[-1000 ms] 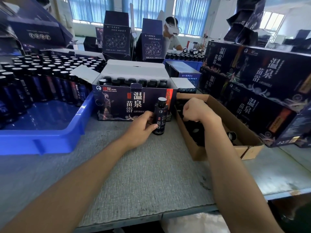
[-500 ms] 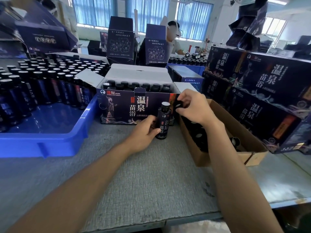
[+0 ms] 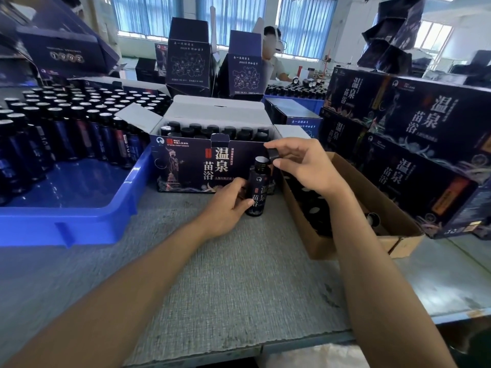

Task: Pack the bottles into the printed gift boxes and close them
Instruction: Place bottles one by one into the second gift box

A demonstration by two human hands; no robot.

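Note:
A dark labelled bottle point(image 3: 257, 187) stands upright on the grey table mat, in front of an open printed gift box point(image 3: 191, 166) filled with several capped bottles. My left hand point(image 3: 225, 205) grips the bottle's body from the left. My right hand point(image 3: 303, 166) pinches a small black cap point(image 3: 273, 154) just above and to the right of the bottle's silver-topped neck.
A blue tray point(image 3: 79, 208) with several bottles sits at the left. A brown carton point(image 3: 353, 208) holding dark items lies at the right. Closed printed boxes point(image 3: 414, 144) are stacked at the far right. Another person sits at the back behind upright boxes.
My right hand has come up out of the brown carton with a black cap and moved left over the bottle. My left hand stays on the bottle.

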